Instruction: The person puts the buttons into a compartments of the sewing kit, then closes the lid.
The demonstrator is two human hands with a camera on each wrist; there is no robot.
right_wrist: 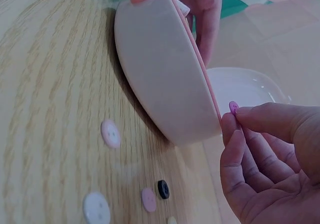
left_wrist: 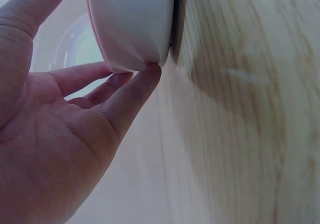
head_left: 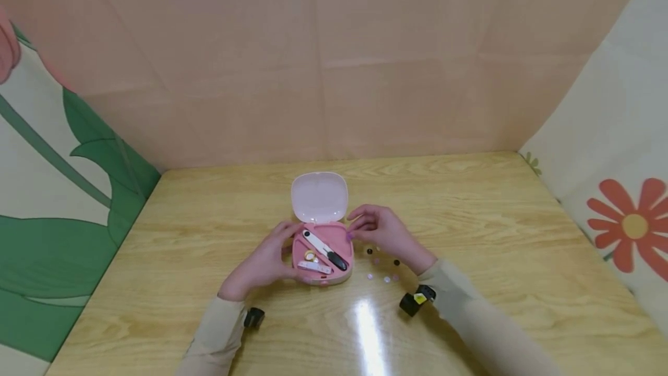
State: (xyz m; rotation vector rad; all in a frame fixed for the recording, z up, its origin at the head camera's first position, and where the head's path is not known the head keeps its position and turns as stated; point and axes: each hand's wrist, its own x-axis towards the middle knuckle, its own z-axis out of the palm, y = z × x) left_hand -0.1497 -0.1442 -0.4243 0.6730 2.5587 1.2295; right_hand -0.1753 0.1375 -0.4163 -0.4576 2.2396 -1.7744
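Note:
A small pink-and-white sewing box (head_left: 339, 242) stands on the table with its white lid (head_left: 319, 197) raised. My left hand (head_left: 261, 263) grips its left side, thumb near the front and fingertips against the back wall in the left wrist view. Between thumb and index finger, my right hand (head_left: 385, 234) pinches a purple button (right_wrist: 233, 107) at the box's right rim. In the pink tray lie a long white tool with a black end (head_left: 325, 250), a small white strip-like piece (head_left: 314, 267) and a gold-rimmed round piece (head_left: 309, 255).
Several loose buttons are scattered on the table right of the box, among them a black button (right_wrist: 163, 189), a pink button (right_wrist: 148, 199) and a white button (right_wrist: 96, 208). A plain pinkish backdrop (head_left: 313, 74) rises behind the table (head_left: 469, 208).

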